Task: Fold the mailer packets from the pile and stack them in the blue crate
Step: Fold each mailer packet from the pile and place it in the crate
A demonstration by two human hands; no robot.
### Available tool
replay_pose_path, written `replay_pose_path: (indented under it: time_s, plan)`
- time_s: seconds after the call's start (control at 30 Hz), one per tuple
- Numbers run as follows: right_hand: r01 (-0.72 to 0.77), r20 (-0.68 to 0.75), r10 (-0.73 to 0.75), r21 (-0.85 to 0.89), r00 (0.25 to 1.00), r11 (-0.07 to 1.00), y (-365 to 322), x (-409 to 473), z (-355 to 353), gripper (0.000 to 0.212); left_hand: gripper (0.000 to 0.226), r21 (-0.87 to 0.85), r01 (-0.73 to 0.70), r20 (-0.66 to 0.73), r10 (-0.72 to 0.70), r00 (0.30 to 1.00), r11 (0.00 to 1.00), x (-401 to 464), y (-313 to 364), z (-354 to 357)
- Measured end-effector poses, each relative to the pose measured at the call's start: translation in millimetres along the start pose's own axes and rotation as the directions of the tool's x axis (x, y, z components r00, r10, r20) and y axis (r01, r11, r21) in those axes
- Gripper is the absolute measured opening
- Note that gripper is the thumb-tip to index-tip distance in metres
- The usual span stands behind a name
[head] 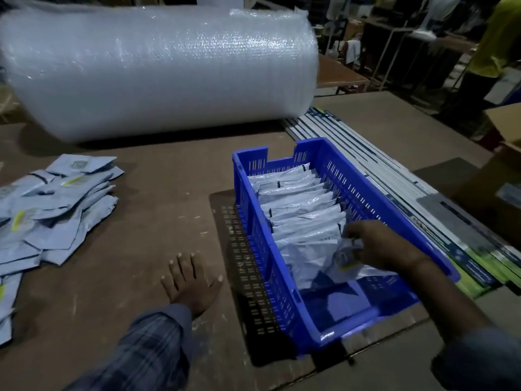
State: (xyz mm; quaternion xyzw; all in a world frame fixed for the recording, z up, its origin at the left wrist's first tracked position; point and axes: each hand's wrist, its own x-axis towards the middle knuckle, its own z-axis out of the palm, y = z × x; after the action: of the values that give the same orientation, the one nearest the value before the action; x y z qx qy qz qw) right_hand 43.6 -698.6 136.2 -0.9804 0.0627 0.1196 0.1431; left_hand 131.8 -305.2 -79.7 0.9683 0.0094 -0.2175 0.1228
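The blue crate (324,314) stands on the brown desk (169,179), its slotted walls holding a row of folded mailer packets (298,204) packed upright one behind another from the far end toward the middle; the near end shows bare blue floor. The right hand (377,245) reaches inside the crate and grips a folded mailer packet (318,258) at the near end of the row, fingers curled round its edge. The left hand (191,280) lies flat on the desk beside the crate, fingers straight and spread, holding nothing. The pile of unfolded mailer packets (53,210) sits at the desk's left edge. Behind lies a large bubble-wrap roll (158,71), and flat printed cartons (408,198) lie to the crate's right.
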Motion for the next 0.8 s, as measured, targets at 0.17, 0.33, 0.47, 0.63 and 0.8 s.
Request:
replay_pose_path:
  time_s: [0.17,0.33,0.47,0.63,0.8]
  plan:
    - [0.18,0.136,-0.145,-0.293,0.98,0.939,-3,37,34,0.031,0.102,0.011,0.009,0.028,-0.01,1.0,1.0,-5,0,-6]
    - [0.384,0.221,-0.314,-0.485,0.923,0.786,7,48,64,0.093,0.102,0.016,0.024,0.052,-0.025,0.998,1.0,-6,4,-9]
    - [0.461,0.269,-0.376,-0.58,0.887,0.672,1,55,75,0.096,0.102,0.019,0.034,0.073,-0.035,0.997,0.999,-7,4,-11]
    - [0.501,0.362,-0.358,-0.478,0.86,0.721,-3,60,90,0.072,0.105,-0.002,0.031,0.083,-0.031,0.996,1.0,-10,4,-13]
    - [0.432,0.085,-0.448,-0.472,0.89,0.768,5,65,77,0.047,0.106,-0.004,0.026,0.1,-0.025,0.995,1.0,-9,5,-13]
